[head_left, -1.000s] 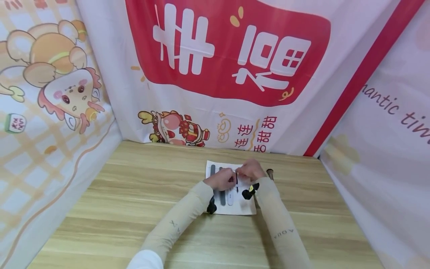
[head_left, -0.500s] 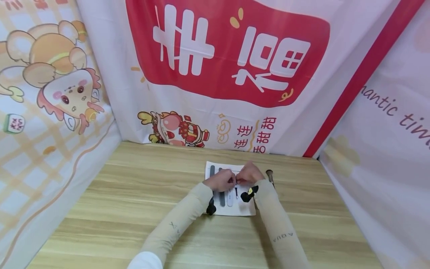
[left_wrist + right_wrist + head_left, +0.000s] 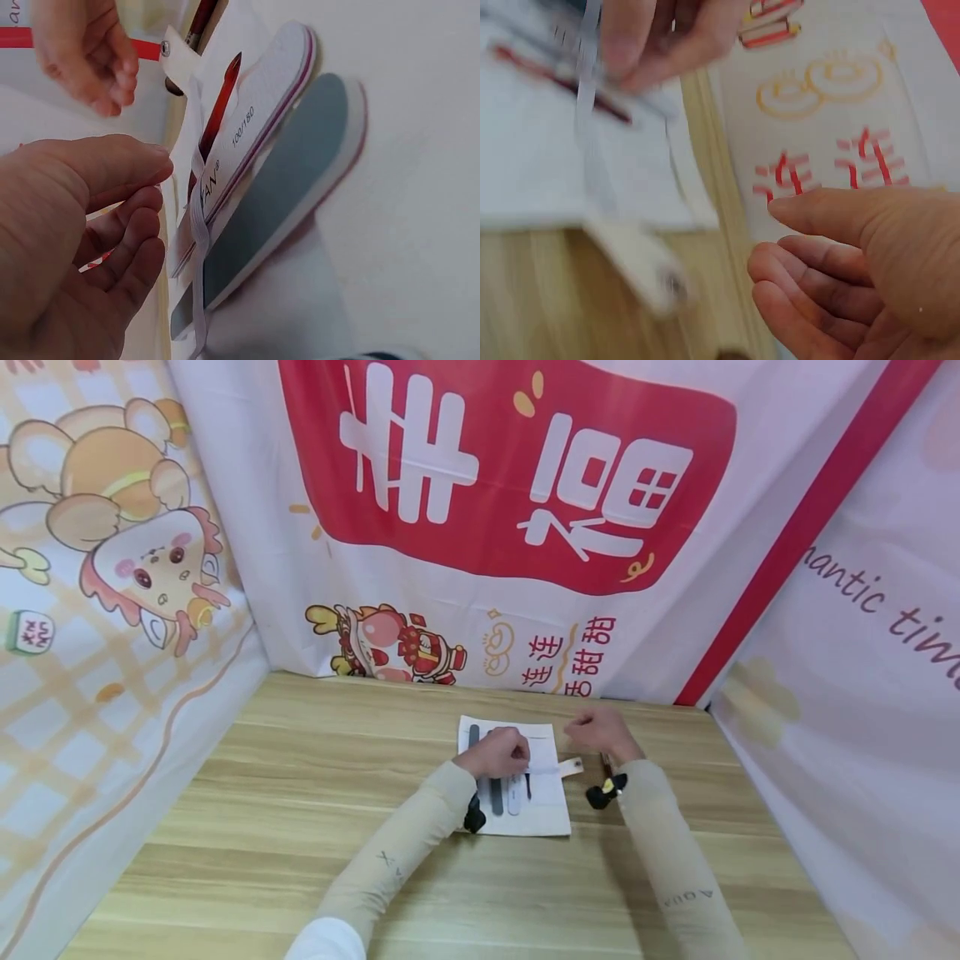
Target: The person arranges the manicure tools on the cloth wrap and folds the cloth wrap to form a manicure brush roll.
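Observation:
A white case (image 3: pixel 553 817) lies spread out on the table. Under its elastic band (image 3: pixel 198 217) sit a grey nail file (image 3: pixel 277 187), a pale nail file (image 3: pixel 259 112) marked 100/180, and a slim red pointed stick (image 3: pixel 221 101). My left hand (image 3: pixel 501 752) is over the case, its loosely curled fingertips close beside the band, with nothing visible between them. To the right of the case, my right hand (image 3: pixel 603 732) hovers with fingers loosely bent and holds nothing.
A strap (image 3: pixel 572 767) with a snap sticks out from the case's right side. A brown-handled brush (image 3: pixel 606 766) lies partly hidden below my right hand. Printed cloth walls (image 3: pixel 390 560) border the wooden table (image 3: pixel 337 760) at the back and sides.
My right hand has moved away from the left hand to the right, uncovering the strap. The red stick now lies under the band; my left hand has barely moved.

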A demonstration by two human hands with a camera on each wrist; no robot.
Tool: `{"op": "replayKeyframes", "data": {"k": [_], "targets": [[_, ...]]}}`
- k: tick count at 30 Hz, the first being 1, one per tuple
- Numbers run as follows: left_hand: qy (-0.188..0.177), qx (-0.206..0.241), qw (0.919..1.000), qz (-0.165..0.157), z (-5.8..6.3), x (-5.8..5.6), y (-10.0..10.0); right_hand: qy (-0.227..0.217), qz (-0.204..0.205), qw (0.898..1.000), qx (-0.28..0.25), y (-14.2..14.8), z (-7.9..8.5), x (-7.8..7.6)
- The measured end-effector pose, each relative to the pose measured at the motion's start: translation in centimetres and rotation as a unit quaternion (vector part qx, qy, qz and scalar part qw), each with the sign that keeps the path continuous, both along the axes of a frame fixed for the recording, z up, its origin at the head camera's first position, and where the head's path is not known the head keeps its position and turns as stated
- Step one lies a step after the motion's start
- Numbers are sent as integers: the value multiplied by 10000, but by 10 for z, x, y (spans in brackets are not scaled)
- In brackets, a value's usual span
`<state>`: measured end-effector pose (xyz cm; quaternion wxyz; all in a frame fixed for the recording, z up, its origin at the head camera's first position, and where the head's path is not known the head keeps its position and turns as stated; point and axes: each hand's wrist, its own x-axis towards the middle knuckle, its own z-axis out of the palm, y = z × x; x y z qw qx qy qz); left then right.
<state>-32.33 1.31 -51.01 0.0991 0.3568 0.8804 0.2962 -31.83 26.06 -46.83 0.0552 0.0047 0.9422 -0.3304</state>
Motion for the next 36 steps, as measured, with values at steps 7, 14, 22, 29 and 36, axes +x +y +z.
{"op": "replayKeyframes", "data": {"k": [7,14,22,29,36], "targets": [[199,-223,9995,-50,-2,1,8,262,-397,9986,252,62,-18,16],[208,-458,9987,-109,-9,2,11,-67,-525,9986,4,71,-42,24],[31,-469,9989,26,-9,3,15,-313,-672,9967,335,64,-45,14],[-152,-296,9994,82,-14,0,15,-745,-429,9945,592,60,-34,6],[-211,-240,9995,66,-10,1,14,-596,-505,9964,324,52,-20,-5]]}}
